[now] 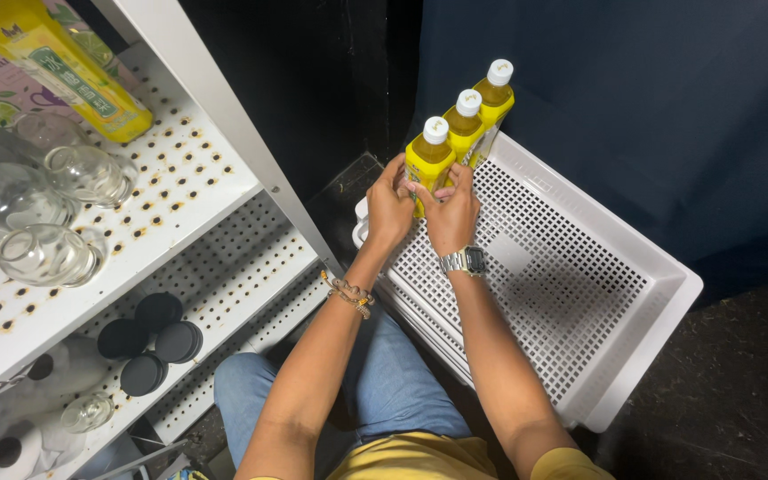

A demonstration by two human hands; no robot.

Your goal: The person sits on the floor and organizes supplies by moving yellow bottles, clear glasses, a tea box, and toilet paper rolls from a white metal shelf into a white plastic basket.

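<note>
Three yellow drink bottles with white caps stand in a row along the far left wall of a white perforated basket. My left hand and my right hand both grip the nearest bottle around its lower body. The middle bottle and the far bottle stand right behind it, touching one another. My right wrist carries a metal watch, my left a beaded bracelet.
A white perforated shelf unit stands to the left. Its upper shelf bears clear glasses and a lying yellow bottle; a lower shelf holds black round lids and paper rolls. Dark curtain behind the basket.
</note>
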